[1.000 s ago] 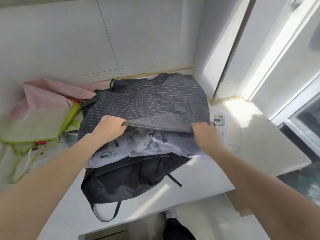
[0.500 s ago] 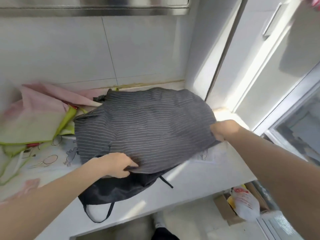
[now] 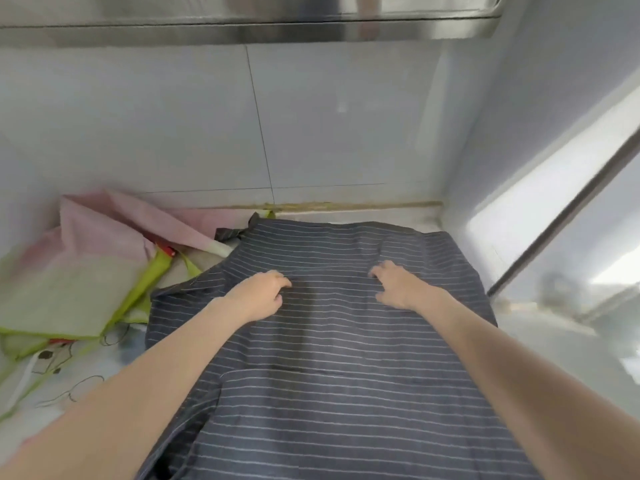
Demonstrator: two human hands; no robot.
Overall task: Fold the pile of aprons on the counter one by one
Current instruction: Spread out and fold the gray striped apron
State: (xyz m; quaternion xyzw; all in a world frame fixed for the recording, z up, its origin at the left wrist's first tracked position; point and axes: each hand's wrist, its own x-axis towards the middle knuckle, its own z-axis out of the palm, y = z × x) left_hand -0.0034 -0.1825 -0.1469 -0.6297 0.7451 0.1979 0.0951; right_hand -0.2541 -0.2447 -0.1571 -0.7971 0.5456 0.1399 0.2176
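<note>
Lying flat on counter, striped apron (image 3: 329,358): dark grey, thin white lines.

A dark gray apron with thin white stripes (image 3: 346,358) lies spread flat, with pink and green aprons (image 3: 69,282) bunched up just beside it.

Home kitchen, prob. a corner by a window. White glazed wall tiles (image 3: 173,116) fill the upper frame w/ a grimy caulk seam at mid-frame where they meet the counter. Stainless-steel hood or shelf edge (image 3: 242,29) runs across the top. Sliding window frame (image 3: 568,216) at right edge.
</note>
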